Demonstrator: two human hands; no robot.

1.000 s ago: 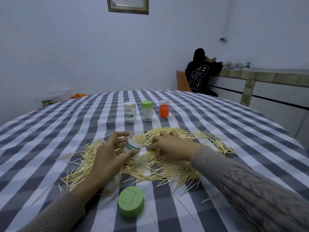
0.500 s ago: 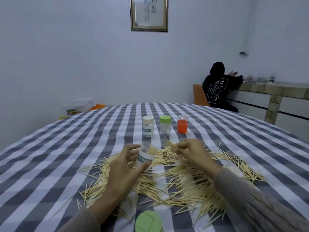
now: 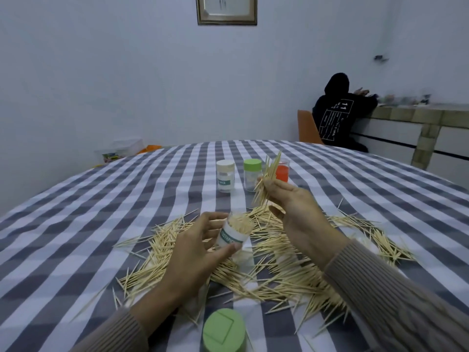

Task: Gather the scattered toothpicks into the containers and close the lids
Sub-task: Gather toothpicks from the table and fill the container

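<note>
Checked table (image 3: 76,224) carries a wide toothpick pile (image 3: 279,270). Your right hand (image 3: 297,207) pinches a raised toothpick bunch (image 3: 266,181) above the pile. Your left hand (image 3: 195,252) grips the open, tilted jar (image 3: 234,232), already full-looking. Green lid (image 3: 224,331) sits nearest you; three jars (image 3: 251,174) stand behind.

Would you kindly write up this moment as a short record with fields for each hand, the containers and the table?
left hand: left hand grips an open jar, tilted, already holding toothpicks
right hand: right hand pinches a bundle of toothpicks, raised above the jar
loose toothpicks: scattered pile on the checked tablecloth
loose lid: green lid near the table's front edge
far containers: white-capped jar, green-capped jar, orange cup, all upright
background: seated person at a counter
</note>
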